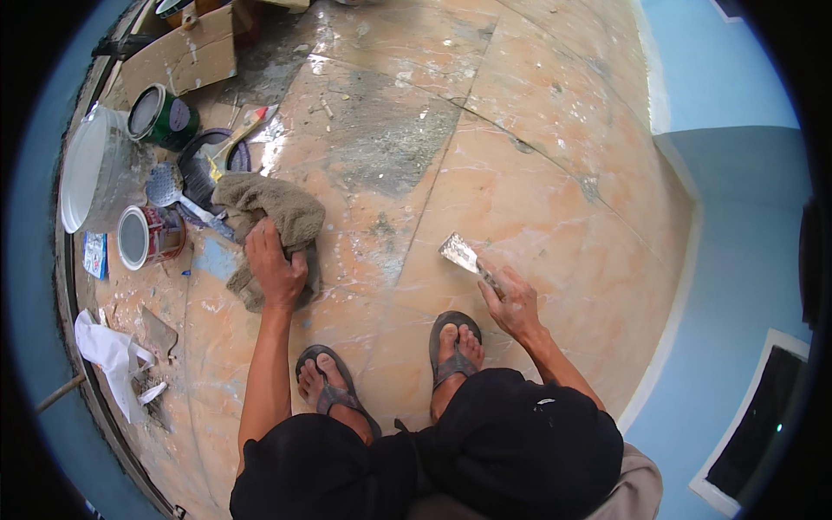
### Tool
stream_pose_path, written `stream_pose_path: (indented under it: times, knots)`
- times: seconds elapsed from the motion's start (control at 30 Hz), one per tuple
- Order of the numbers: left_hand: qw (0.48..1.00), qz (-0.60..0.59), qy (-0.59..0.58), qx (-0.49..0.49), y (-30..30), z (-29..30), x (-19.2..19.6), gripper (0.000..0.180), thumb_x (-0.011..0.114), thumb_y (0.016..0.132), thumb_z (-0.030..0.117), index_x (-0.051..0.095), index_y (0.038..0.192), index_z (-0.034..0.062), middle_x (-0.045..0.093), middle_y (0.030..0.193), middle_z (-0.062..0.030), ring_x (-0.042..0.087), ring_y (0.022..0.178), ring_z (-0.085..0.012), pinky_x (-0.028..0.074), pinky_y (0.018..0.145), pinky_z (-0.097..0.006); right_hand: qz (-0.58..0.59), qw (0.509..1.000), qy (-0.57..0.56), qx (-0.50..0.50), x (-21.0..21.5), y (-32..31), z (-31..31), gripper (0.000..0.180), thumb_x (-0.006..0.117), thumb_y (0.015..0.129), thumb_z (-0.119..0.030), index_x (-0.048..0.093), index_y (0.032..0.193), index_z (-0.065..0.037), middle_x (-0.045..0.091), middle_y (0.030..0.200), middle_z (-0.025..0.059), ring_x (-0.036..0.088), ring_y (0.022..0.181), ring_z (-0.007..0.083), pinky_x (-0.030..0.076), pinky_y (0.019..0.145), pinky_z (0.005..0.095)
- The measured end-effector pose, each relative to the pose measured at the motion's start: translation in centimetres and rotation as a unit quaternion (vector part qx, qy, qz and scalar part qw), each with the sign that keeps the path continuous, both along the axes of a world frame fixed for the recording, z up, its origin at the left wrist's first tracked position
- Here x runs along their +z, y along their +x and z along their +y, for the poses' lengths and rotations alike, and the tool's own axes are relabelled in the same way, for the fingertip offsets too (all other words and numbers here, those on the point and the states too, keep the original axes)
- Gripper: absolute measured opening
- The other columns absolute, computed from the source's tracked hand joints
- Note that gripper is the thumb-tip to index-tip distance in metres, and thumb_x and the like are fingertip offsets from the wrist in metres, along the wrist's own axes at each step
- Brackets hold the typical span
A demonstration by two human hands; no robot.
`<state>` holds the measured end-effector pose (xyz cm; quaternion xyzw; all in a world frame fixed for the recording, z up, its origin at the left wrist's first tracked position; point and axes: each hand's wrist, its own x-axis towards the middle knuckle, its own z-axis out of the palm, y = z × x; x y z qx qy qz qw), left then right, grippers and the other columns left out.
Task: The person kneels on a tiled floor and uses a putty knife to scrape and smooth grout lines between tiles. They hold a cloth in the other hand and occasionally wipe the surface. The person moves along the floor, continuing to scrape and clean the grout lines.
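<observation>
Crumpled brown terry towel (pixel 282 204): left hand (pixel 276 267) clutching
Flat silvery metal scraper (pixel 459 252), towel's right: right hand (pixel 515 305) clamped
Towel-gathering, apparently: next needs steadiness

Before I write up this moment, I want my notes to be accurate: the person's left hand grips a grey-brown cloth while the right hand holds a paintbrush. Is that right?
Not quite: the right hand holds a scraper with a flat metal blade, not a paintbrush. The left hand does grip the grey-brown cloth. The head view shows this.
</observation>
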<state>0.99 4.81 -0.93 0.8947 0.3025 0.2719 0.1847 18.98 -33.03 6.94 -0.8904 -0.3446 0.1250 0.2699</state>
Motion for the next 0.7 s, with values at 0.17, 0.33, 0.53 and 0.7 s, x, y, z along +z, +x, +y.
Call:
stream_pose_path:
  times: [0.17,0.33,0.53,0.7]
  knots:
    - [0.999,-0.024,0.037,0.0,1.0,0.3,-1.1,0.063,0.066,0.072,0.011,0.056,0.133,-0.0022,0.062,0.12,-0.0251,0.055,0.114,-0.0478,0.041,0.103,-0.055,0.016,0.997,-0.068,0.031,-0.4,-1.0,0.8,0.042,0.074,0.093,-0.014,0.071,0.135,-0.014,0.065,0.087,0.0117,0.068,0.073,0.0317,0.055,0.064,0.0411]
    - [0.998,-0.046,0.024,-0.02,1.2,-0.1,-0.9,0.058,0.066,0.078,0.011,0.057,0.134,-0.0012,0.062,0.12,-0.0246,0.055,0.114,-0.0493,0.041,0.103,-0.055,-0.029,0.999,0.005,0.013,-1.8,0.9,8.0,0.041,0.074,0.094,-0.019,0.07,0.135,-0.015,0.066,0.089,0.011,0.069,0.075,0.0334,0.056,0.062,0.0428]
    - [0.997,-0.06,0.04,-0.022,0.3,1.2,-1.4,0.056,0.067,0.08,0.013,0.056,0.132,-0.0032,0.061,0.115,-0.0258,0.055,0.107,-0.0502,0.044,0.095,-0.055,0.005,0.997,0.007,0.078,0.3,0.7,4.2,0.037,0.073,0.093,-0.016,0.072,0.13,-0.013,0.065,0.088,0.0107,0.068,0.072,0.0308,0.055,0.06,0.0413]
    - [0.996,-0.08,0.038,0.014,0.6,1.4,-1.3,0.052,0.07,0.078,0.014,0.056,0.125,-0.004,0.059,0.108,-0.026,0.054,0.099,-0.0497,0.046,0.088,-0.054,0.045,0.993,-0.046,0.102,0.1,-3.4,0.1,0.039,0.073,0.093,-0.011,0.072,0.132,-0.012,0.063,0.085,0.0106,0.066,0.07,0.0301,0.053,0.06,0.0403]
